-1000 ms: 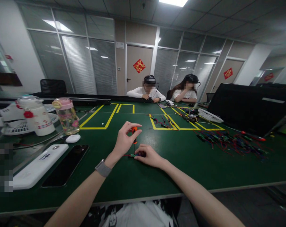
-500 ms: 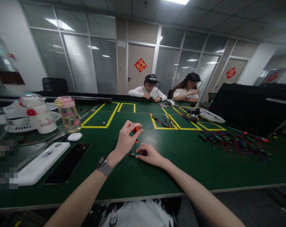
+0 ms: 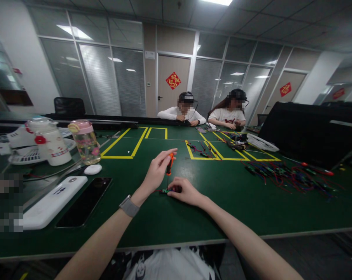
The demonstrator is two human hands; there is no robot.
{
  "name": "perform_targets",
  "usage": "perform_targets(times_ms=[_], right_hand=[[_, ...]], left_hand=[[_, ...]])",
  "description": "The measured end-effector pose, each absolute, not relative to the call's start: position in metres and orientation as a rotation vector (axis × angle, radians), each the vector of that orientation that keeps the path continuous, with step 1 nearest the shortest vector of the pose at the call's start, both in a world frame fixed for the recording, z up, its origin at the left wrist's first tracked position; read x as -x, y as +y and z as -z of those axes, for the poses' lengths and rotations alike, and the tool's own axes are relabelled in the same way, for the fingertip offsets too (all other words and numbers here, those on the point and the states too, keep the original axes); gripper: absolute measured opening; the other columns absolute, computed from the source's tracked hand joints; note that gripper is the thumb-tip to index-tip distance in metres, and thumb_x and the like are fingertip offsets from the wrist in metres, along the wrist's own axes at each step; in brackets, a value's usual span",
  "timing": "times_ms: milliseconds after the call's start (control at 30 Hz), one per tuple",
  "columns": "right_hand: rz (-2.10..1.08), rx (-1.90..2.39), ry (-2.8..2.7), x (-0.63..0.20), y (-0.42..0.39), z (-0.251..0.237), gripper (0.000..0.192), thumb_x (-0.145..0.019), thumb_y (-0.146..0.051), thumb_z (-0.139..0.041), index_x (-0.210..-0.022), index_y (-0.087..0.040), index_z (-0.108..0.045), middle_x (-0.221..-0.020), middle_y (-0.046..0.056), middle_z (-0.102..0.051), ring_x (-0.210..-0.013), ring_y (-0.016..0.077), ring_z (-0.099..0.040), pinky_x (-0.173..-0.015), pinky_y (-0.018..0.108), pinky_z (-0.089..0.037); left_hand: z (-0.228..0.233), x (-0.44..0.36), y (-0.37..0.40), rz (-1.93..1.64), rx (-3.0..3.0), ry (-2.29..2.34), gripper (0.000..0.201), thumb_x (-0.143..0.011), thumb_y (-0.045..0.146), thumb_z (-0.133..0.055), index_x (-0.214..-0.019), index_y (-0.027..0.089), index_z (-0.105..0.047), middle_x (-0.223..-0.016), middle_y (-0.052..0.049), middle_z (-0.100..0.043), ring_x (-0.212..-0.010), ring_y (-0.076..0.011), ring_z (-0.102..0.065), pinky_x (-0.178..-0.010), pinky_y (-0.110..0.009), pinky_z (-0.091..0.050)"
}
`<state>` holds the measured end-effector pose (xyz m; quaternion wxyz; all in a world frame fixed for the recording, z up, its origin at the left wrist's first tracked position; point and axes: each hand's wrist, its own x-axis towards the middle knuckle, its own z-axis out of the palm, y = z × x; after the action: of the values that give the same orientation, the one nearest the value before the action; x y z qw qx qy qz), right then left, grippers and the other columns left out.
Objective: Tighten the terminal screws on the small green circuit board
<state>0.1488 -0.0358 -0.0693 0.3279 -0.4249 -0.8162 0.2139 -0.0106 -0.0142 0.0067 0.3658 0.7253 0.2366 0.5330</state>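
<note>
My left hand is closed around the handle of an orange and black screwdriver, which stands nearly upright. Its thin shaft points down to a small green circuit board lying on the green tabletop. With fingers curled, my right hand grips the right end of this board and hides part of it. A red wire comes out at the board's left side. Whether the screwdriver's tip sits in a screw is too small to tell.
A heap of wired circuit boards lies to the right, before a black monitor. On the left are a phone, a white power bank, a white case and two bottles. Two people sit opposite.
My left fingers have shifted on the screwdriver's handle and straightened, showing more of it. My right hand stays on the board. The person at the far right has lowered a hand to the table.
</note>
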Motion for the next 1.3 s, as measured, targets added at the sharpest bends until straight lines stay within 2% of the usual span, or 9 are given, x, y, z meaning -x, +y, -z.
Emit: perform_targets(times_ms=[67,233,400,500,667,767,933,1167,1300], right_hand=[[-0.553,1.110,-2.136,-0.149,-0.036,0.070,0.009,-0.076,-0.017,-0.073,-0.085,-0.016,-0.072,-0.073,-0.001,-0.055,-0.064,0.0111,-0.051,-0.061,0.023,-0.042],[-0.554,1.123,-2.131,-0.149,-0.036,0.071,0.009,-0.075,-0.016,-0.073,-0.085,-0.016,-0.072,-0.075,-0.001,-0.056,-0.064,0.0110,-0.052,-0.060,0.022,-0.043],[-0.530,1.114,-2.152,-0.148,-0.037,0.068,0.009,-0.076,-0.016,-0.072,-0.085,-0.015,-0.072,-0.074,0.000,-0.055,-0.064,0.0112,-0.052,-0.061,0.023,-0.043],[-0.516,1.111,-2.168,-0.148,-0.038,0.068,0.009,-0.077,-0.016,-0.071,-0.087,-0.016,-0.071,-0.076,0.000,-0.056,-0.065,0.0114,-0.053,-0.062,0.023,-0.043],[-0.504,1.117,-2.181,-0.148,-0.039,0.068,0.010,-0.077,-0.016,-0.071,-0.087,-0.016,-0.071,-0.077,0.000,-0.057,-0.066,0.0122,-0.054,-0.064,0.024,-0.045],[-0.489,1.122,-2.178,-0.148,-0.040,0.068,0.011,-0.077,-0.016,-0.072,-0.087,-0.017,-0.072,-0.079,0.001,-0.058,-0.068,0.0130,-0.056,-0.066,0.025,-0.046],[-0.371,1.089,-2.181,-0.147,-0.038,0.068,0.013,-0.073,-0.018,-0.077,-0.085,-0.018,-0.073,-0.090,0.005,-0.066,-0.088,0.0197,-0.061,-0.083,0.034,-0.047],[-0.542,1.078,-2.184,-0.151,-0.029,0.072,0.019,-0.074,-0.028,-0.078,-0.093,-0.025,-0.076,-0.121,0.009,-0.067,-0.117,0.0269,-0.059,-0.109,0.053,-0.029],[-0.614,1.112,-2.189,-0.152,-0.027,0.072,0.025,-0.074,-0.034,-0.077,-0.098,-0.027,-0.075,-0.125,0.010,-0.065,-0.124,0.0288,-0.054,-0.111,0.057,-0.023]], left_hand=[[-0.007,0.009,-0.015,-1.303,-1.827,0.559,0.034,-0.094,0.031,-0.047,-0.122,0.019,-0.060,-0.106,-0.008,-0.066,-0.092,-0.0177,-0.065,-0.081,-0.030,-0.051],[-0.005,0.010,-0.017,-1.586,-2.059,0.768,0.014,-0.083,0.030,-0.065,-0.090,0.019,-0.068,-0.089,-0.003,-0.059,-0.081,-0.0155,-0.059,-0.075,-0.027,-0.049],[-0.008,0.012,-0.021,-1.543,-2.163,0.729,0.028,-0.096,0.027,-0.042,-0.112,0.021,-0.065,-0.107,-0.007,-0.062,-0.099,-0.0175,-0.061,-0.092,-0.032,-0.047],[-0.009,0.012,-0.020,-1.400,-1.992,0.624,0.032,-0.095,0.029,-0.044,-0.120,0.019,-0.061,-0.109,-0.008,-0.066,-0.095,-0.0181,-0.065,-0.090,-0.033,-0.051],[-0.007,0.014,-0.015,-1.499,-1.974,0.696,0.020,-0.083,0.034,-0.065,-0.095,0.019,-0.071,-0.086,-0.004,-0.062,-0.076,-0.0149,-0.062,-0.068,-0.025,-0.052],[-0.007,0.015,-0.016,-1.594,-2.107,0.790,0.018,-0.086,0.033,-0.062,-0.093,0.021,-0.072,-0.086,-0.003,-0.059,-0.080,-0.0145,-0.059,-0.075,-0.026,-0.050],[-0.011,0.014,-0.019,-1.377,-1.976,0.619,0.033,-0.096,0.031,-0.043,-0.120,0.021,-0.062,-0.112,-0.008,-0.064,-0.099,-0.0183,-0.063,-0.088,-0.032,-0.051],[-0.009,0.016,-0.012,-1.431,-1.845,0.654,0.021,-0.078,0.035,-0.070,-0.089,0.017,-0.072,-0.086,-0.003,-0.060,-0.074,-0.0133,-0.061,-0.065,-0.023,-0.054],[-0.009,0.016,-0.012,-1.447,-1.920,0.668,0.026,-0.089,0.036,-0.055,-0.102,0.019,-0.071,-0.097,-0.006,-0.061,-0.082,-0.0140,-0.061,-0.070,-0.024,-0.053]])
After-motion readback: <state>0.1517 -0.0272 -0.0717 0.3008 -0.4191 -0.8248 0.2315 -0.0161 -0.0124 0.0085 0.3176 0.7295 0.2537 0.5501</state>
